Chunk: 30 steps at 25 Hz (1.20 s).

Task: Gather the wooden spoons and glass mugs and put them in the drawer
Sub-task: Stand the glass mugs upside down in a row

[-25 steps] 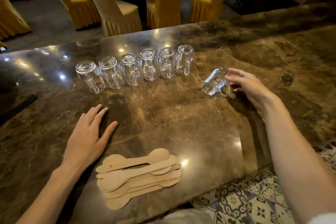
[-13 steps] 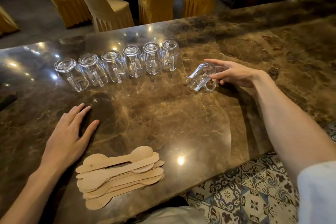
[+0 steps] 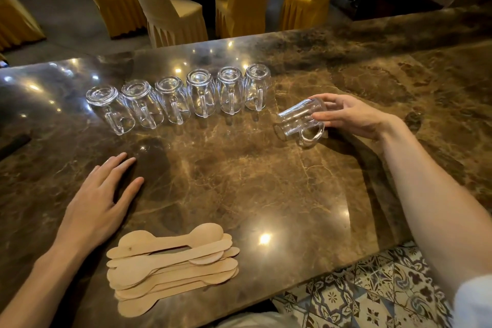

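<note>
Right hand grips a tilted glass mug, rim edge near the marble counter, just right of the row. Six glass mugs stand upside down in that row. Left hand lies flat, fingers straight, holding nothing. Wooden spoons stacked at near edge.

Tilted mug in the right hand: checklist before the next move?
1. Right hand grip on tilted glass mug: ok, fingers and thumb round its base end.
2. Mug seated on marble counter: not ok, tilted, rim end low.
3. Row of six inverted mugs apart from it: ok, a gap shows.
4. Left hand free: ok, flat on the counter.
5. Wooden spoons gathered: ok, one stack.
6. Drawer open: cannot tell, not in view.
</note>
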### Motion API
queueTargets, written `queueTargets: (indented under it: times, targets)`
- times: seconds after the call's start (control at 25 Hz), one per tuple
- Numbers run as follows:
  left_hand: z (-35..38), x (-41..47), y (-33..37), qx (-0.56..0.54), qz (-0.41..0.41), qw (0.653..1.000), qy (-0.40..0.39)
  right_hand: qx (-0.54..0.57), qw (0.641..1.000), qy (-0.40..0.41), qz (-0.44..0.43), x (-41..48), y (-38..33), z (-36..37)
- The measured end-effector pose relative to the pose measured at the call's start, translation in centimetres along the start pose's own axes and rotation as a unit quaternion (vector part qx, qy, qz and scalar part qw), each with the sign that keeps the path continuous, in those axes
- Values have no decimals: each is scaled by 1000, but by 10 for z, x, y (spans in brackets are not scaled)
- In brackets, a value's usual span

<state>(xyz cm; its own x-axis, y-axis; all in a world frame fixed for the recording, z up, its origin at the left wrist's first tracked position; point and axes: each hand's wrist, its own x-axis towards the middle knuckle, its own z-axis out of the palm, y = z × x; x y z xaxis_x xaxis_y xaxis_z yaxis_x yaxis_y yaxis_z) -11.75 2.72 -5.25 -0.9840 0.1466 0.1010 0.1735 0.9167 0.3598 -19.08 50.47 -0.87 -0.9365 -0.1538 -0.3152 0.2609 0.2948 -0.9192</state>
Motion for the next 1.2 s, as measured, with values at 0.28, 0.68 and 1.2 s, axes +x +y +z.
queueTargets:
  times: [0.28,0.68,1.2]
  targets:
    - [0,2,-2,-9,0,1000,-4,-167,975,140,-28,9,-30,15]
    - [-3,3,1,-19,1,1000,5,-399,885,231,-59,50,-87,33]
    - [0,4,-1,-25,-7,1000,14,-460,861,214,-40,88,-84,45]
